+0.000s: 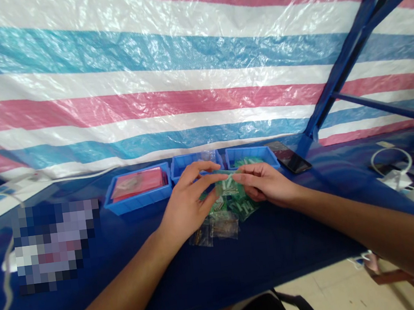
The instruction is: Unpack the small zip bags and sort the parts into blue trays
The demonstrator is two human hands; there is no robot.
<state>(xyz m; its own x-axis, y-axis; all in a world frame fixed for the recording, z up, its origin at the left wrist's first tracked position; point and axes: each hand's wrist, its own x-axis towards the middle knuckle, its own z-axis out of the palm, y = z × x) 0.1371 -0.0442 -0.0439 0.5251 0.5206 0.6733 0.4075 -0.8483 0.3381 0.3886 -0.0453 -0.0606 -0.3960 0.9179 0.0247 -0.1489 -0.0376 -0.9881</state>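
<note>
Your R hand [267,183] is nearly closed, thumb & index pinching the upper R corner of a small green packet [229,187] w/ pale strips showing, just R of center in the frame. Your L hand [188,202] is part open, fingers spread & bent, back of hand toward the cam; a fingertip meets the packet's upper L edge, index raised above it. Can't tell if your L thumb touches it.

Your L forearm angles up from the lower L of the frame; your R forearm comes in from the lower R edge, R wrist roughly level w/ the packet. Both hands are over the desk [243,266], close together.

Under & around the packet: more green packets [244,206], w/ clear bags [223,225] just below them in the frame. Behind, L to R: a blue bin w/ red packets [140,183], a middle blue bin [180,162] partly hidden by your L hand, & a R blue bin [272,158] w/ green stuff. Dark phone [298,163] lies R of that.
</note>
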